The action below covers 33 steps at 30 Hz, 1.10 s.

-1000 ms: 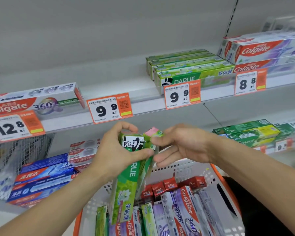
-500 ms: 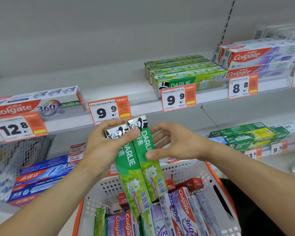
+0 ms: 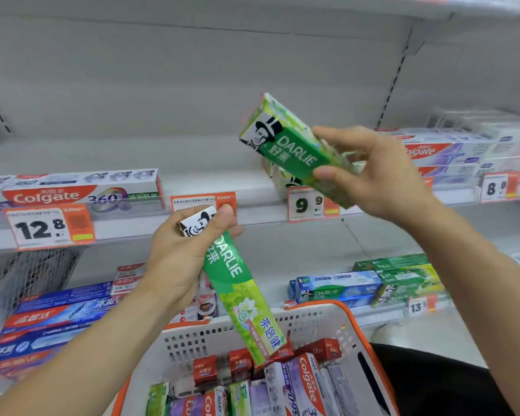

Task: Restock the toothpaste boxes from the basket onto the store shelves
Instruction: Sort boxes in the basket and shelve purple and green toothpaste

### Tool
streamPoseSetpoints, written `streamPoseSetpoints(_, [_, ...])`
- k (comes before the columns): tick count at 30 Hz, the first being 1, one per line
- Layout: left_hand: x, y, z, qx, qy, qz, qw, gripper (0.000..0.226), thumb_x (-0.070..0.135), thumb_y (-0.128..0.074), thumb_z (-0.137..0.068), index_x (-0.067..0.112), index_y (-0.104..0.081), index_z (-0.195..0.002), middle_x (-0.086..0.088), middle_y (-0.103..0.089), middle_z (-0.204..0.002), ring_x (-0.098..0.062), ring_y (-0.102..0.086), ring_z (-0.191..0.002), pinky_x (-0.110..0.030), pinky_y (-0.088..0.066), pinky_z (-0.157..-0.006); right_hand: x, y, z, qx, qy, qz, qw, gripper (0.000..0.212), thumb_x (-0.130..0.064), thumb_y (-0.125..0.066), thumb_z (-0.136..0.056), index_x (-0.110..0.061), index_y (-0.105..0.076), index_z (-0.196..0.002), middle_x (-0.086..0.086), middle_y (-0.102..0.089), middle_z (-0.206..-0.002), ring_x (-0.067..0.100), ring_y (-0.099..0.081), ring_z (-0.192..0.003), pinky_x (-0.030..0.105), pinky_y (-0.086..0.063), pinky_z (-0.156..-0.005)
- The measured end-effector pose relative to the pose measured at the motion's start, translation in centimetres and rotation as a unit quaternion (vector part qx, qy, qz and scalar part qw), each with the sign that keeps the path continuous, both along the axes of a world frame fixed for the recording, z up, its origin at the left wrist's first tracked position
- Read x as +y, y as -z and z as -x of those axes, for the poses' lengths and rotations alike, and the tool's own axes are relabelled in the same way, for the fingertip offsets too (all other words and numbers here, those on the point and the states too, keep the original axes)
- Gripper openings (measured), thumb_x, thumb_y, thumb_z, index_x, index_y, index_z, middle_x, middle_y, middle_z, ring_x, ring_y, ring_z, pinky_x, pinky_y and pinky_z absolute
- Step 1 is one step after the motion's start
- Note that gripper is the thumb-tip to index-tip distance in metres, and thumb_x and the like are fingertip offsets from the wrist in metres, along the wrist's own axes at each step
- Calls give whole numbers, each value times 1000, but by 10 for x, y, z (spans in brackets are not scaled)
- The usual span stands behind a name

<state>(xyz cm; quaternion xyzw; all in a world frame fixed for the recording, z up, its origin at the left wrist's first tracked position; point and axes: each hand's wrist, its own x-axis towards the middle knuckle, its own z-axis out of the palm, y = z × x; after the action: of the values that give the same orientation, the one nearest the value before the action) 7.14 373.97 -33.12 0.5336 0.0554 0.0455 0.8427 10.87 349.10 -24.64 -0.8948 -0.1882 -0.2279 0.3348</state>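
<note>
My left hand (image 3: 182,259) grips the top of a green Darlie toothpaste box (image 3: 240,298) that hangs slanting down over the basket (image 3: 321,322). My right hand (image 3: 376,172) holds a second green Darlie box (image 3: 285,145) raised and tilted in front of the upper shelf (image 3: 192,163), just above the Darlie stack (image 3: 279,181) behind the 9.9 price tag (image 3: 308,204). The white basket with an orange rim holds several Colgate, red and green boxes (image 3: 308,385).
A Colgate 360 box (image 3: 81,190) lies at the left of the upper shelf above a 12.8 tag. More Colgate boxes (image 3: 451,151) are stacked at the right. The lower shelf carries blue boxes (image 3: 51,319) left and Darlie boxes (image 3: 370,286) right. A wire bin (image 3: 21,271) hangs at the far left.
The two Darlie boxes were held together over the basket; now they are apart. My right hand has lifted one up to the upper shelf; my left keeps the other low.
</note>
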Motion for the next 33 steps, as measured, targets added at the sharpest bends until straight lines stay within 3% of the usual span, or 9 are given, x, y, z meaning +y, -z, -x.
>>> streamPoseSetpoints(4, [3, -2, -1, -4, -25, 19, 1000, 62, 23, -78, -68, -8, -61, -119, -23, -75, -98, -33, -76, -88, -36, -63, -75, -10, -21, -53, -44, 58, 140, 987, 53, -13, -77, -83, -29, -64, -131, 4, -63, -127, 24, -59, -112, 37, -44, -104])
streamPoseSetpoints(9, [0, -4, -5, -2, -57, 31, 998, 64, 27, -78, -67, -8, -62, -118, -19, -76, -93, -34, -75, -90, -33, -63, -70, -3, -2, -86, 64, 99, 297, 948, 59, -3, -63, -91, -24, -50, -145, 6, -48, -151, 33, -47, -134, 40, -34, -113])
streamPoseSetpoints(12, [-1, -3, -6, 11, -56, 48, 997, 57, 29, -78, -67, -1, -65, -113, -18, -76, -95, -33, -75, -91, -32, -62, -68, 15, 18, -52, -83, 82, 176, 977, 48, -5, -63, -91, -11, -55, -138, 16, -49, -143, 31, -46, -132, 35, -34, -111])
streamPoseSetpoints(14, [0, -2, -8, 20, -53, 51, 997, 45, 30, -78, -67, 5, -67, -104, -19, -75, -96, -33, -75, -92, -33, -62, -69, 33, 43, -14, -160, 18, 66, 985, 22, -9, -63, -92, -8, -67, -114, 7, -65, -112, 19, -60, -105, 27, -45, -94])
streamPoseSetpoints(16, [0, -2, -8, 25, -50, 51, 997, 36, 31, -77, -68, 9, -68, -95, -19, -75, -96, -32, -75, -91, -35, -63, -73, 45, 68, 19, 32, -93, 27, 995, 20, -29, -65, -95, -16, -67, -110, -6, -68, -100, 6, -62, -89, 29, -51, -82])
streamPoseSetpoints(18, [0, -3, -9, 27, -50, 53, 997, 35, 32, -77, -70, 10, -68, -95, -18, -75, -98, -30, -75, -91, -37, -63, -74, 44, 89, 37, 319, -172, 35, 931, 46, -51, -67, -88, -28, -60, -127, -10, -67, -110, 5, -65, -97, 32, -55, -87])
streamPoseSetpoints(20, [-1, -3, -9, 29, -55, 61, 996, 39, 33, -78, -70, 10, -67, -100, -18, -75, -101, -29, -75, -93, -37, -62, -73, 35, 102, 40, 427, -207, 22, 880, 50, -47, -75, -84, -32, -58, -128, -4, -69, -114, 18, -69, -98, 41, -56, -91])
streamPoseSetpoints(26, [1, -6, -13, 0, -55, 46, 997, 27, 39, -70, -82, 16, -58, -84, -6, -65, -78, -17, -67, -69, -31, -60, -68, 19, 95, 36, 418, -189, -125, 880, 48, -19, -83, -76, -14, -64, -120, 16, -71, -105, 32, -70, -88, 40, -61, -74])
streamPoseSetpoints(33, [20, -3, -4, -92, -14, -292, 952, 49, 54, -60, -78, 12, -67, -104, 0, -76, -92, -17, -73, -73, -19, -55, -65, -16, 70, 26, 276, -72, -357, 889, 52, -18, -80, -64, -5, -65, -112, 21, -75, -100, 31, -74, -83, 33, -60, -65])
